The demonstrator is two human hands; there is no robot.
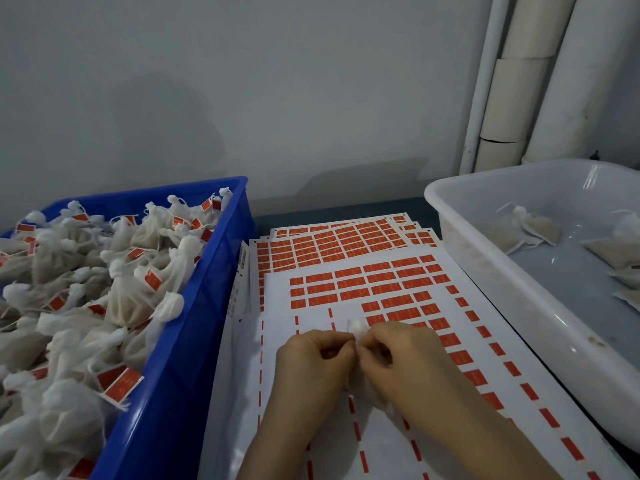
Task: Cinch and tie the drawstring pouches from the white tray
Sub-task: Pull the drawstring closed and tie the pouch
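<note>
My left hand (313,362) and my right hand (401,358) meet over the label sheets, fingers pinched together on a small white drawstring pouch (358,328). Only the pouch's gathered top shows above my fingertips, and a bit of its body (363,389) shows below my right hand. The white tray (485,271) stands at the right and holds a few flat pouches (530,228).
A blue crate (194,341) at the left is heaped with tied pouches bearing red tags (121,382). Sheets of red stickers (363,268) cover the table between crate and tray. A grey wall and white pipes (540,81) rise behind.
</note>
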